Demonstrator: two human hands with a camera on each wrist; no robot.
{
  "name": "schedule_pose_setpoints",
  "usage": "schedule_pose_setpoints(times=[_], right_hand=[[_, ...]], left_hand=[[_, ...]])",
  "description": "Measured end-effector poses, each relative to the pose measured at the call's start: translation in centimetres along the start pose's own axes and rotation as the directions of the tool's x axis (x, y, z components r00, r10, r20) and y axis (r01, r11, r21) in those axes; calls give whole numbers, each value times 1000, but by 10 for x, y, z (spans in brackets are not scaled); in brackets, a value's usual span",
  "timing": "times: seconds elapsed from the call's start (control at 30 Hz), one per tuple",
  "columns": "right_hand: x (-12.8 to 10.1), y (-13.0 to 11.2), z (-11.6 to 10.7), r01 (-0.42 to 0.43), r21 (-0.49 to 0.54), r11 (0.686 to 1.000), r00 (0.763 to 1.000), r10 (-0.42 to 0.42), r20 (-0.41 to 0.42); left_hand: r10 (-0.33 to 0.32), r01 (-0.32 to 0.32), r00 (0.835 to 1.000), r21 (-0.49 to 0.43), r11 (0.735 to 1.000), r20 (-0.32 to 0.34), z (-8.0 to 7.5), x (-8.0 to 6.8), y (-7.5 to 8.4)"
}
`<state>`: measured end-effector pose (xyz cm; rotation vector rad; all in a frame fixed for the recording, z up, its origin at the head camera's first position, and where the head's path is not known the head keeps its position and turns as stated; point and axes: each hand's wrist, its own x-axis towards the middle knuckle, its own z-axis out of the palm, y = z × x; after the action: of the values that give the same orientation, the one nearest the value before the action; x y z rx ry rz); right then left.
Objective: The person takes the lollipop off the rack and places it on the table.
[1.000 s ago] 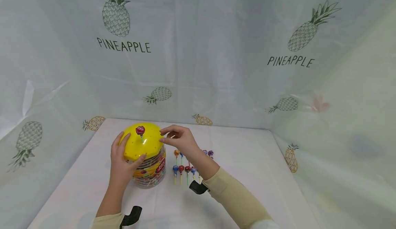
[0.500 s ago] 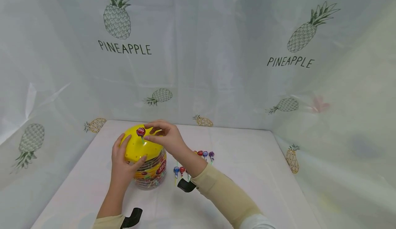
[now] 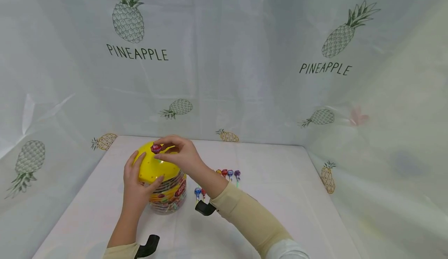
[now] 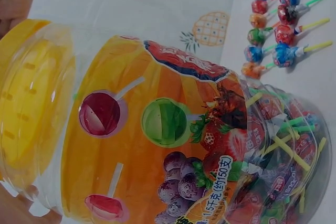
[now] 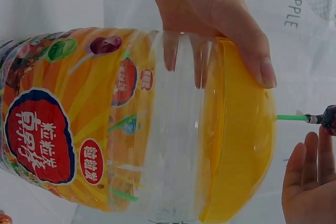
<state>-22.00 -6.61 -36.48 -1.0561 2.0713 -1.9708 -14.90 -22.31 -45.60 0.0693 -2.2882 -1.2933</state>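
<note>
A clear candy jar (image 3: 168,196) with an orange printed label and a domed yellow lid (image 3: 159,169) stands upright on the table. My left hand (image 3: 136,181) grips the lid's left side, its thumb in front and fingers behind. A dark red wrapped lollipop (image 3: 156,148) stands on the lid's top. In the right wrist view its green stick (image 5: 291,117) rises from the dome. My right hand (image 3: 180,156) is at the lollipop's head, thumb and forefinger on either side of it. Many lollipops (image 4: 283,182) lie inside the jar.
Two rows of wrapped lollipops (image 4: 286,30) lie on the white table (image 3: 273,196) right of the jar, partly hidden by my right forearm in the head view. A pineapple-print curtain (image 3: 238,68) hangs behind and along both sides.
My right hand has moved left from the lid's right edge to the lollipop on top, and its fingers have closed around the head. The left hand keeps its grip on the lid.
</note>
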Motion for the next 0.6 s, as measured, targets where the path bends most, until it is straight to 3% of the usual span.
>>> schedule_pose_setpoints(times=[0.33, 0.6], right_hand=[[0, -4, 1, 0, -17, 1000, 999, -1, -46], [-6, -8, -6, 1, 115, 993, 998, 7, -70]], left_hand=[[15, -15, 1000, -2, 1000, -5, 1, 1, 0], [14, -14, 1000, -8, 1000, -9, 0, 1, 1]])
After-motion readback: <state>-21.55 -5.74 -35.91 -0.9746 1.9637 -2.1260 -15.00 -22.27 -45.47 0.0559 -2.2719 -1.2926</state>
